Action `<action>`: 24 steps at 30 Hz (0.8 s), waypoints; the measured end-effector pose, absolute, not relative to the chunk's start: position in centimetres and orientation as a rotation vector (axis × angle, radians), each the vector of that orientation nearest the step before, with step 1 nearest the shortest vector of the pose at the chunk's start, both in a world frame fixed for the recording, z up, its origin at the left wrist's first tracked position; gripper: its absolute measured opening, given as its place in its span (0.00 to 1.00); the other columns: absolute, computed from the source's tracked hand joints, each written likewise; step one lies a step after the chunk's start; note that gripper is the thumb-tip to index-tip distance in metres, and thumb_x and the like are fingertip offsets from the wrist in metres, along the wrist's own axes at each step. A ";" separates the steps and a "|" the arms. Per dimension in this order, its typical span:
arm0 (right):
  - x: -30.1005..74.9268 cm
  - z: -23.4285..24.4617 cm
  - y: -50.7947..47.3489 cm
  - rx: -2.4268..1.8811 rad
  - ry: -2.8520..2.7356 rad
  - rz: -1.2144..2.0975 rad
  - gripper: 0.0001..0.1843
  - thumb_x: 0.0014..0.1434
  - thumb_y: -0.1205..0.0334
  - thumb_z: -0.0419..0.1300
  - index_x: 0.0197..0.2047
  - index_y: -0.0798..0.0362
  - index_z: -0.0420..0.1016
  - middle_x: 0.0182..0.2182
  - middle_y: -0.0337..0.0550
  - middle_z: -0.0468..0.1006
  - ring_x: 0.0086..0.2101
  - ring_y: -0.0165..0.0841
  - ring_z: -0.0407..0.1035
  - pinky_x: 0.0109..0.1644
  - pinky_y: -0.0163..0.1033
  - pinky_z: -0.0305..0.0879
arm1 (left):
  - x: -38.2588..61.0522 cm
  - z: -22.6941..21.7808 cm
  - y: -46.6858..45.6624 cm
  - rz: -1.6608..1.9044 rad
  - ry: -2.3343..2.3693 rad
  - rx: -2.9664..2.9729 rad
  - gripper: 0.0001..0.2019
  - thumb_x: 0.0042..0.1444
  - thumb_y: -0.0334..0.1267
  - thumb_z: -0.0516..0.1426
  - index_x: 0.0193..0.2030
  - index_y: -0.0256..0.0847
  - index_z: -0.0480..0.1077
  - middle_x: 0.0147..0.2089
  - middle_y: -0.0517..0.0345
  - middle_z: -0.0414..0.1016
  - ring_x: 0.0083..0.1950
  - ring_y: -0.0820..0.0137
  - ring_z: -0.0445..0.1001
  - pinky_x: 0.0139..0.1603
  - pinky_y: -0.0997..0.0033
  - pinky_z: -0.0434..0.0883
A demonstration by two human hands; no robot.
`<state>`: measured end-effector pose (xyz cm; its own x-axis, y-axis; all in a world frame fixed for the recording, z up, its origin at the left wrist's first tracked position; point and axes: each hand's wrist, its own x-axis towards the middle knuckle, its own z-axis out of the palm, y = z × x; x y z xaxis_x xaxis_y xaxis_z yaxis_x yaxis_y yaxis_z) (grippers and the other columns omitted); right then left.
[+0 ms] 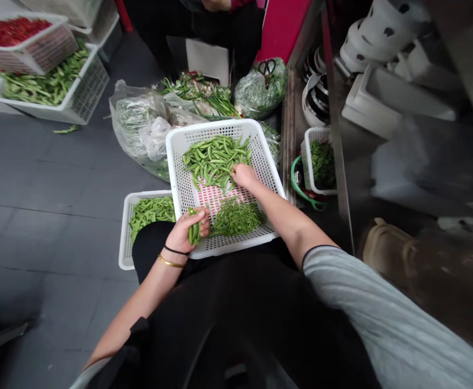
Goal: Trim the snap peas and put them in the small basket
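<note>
A white perforated basket (268, 159) rests on my lap. A heap of green pea pods (215, 158) fills its far half, and a pile of thin green strings and trimmings (236, 217) lies in its near half. My left hand (187, 231) is closed round a small bunch of pea pods (194, 231) at the basket's near left edge. My right hand (242, 175) reaches into the heap, fingers curled on the pods there.
A second white basket (125, 237) of pods sits on the floor at left. Plastic bags of greens (142, 124) lie beyond, with scissors (267, 69) on one. Stacked baskets of chillies (13, 31) and beans (45, 84) stand far left. A metal shelf (333, 135) is at right. A seated person (204, 16) faces me.
</note>
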<state>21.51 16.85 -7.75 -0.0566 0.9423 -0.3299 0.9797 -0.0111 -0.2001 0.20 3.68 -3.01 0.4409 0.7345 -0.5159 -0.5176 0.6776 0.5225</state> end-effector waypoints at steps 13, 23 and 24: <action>19.5 -1.3 2.9 1.442 3.078 -0.456 0.18 0.67 0.57 0.41 0.38 0.57 0.68 0.33 0.49 0.73 0.33 0.35 0.66 0.35 0.37 0.58 | 3.2 -3.1 3.5 0.923 0.935 0.387 0.13 0.38 0.29 0.66 0.29 0.33 0.67 0.21 0.61 0.67 0.20 0.77 0.65 0.16 0.80 0.63; 19.8 -0.4 1.2 1.115 2.850 -1.860 0.13 0.61 0.56 0.53 0.29 0.55 0.68 0.19 0.35 0.71 0.22 0.25 0.66 0.32 0.31 0.62 | 1.9 -1.9 1.6 0.723 0.811 0.511 0.12 0.38 0.27 0.62 0.33 0.31 0.69 0.18 0.62 0.66 0.16 0.78 0.63 0.15 0.79 0.63; 20.1 -0.1 1.2 1.029 2.707 -2.022 0.13 0.61 0.55 0.53 0.30 0.55 0.68 0.18 0.34 0.71 0.21 0.25 0.66 0.30 0.31 0.63 | 1.6 -1.8 1.4 0.683 0.799 0.551 0.13 0.38 0.27 0.62 0.34 0.31 0.70 0.17 0.62 0.66 0.16 0.77 0.63 0.15 0.78 0.63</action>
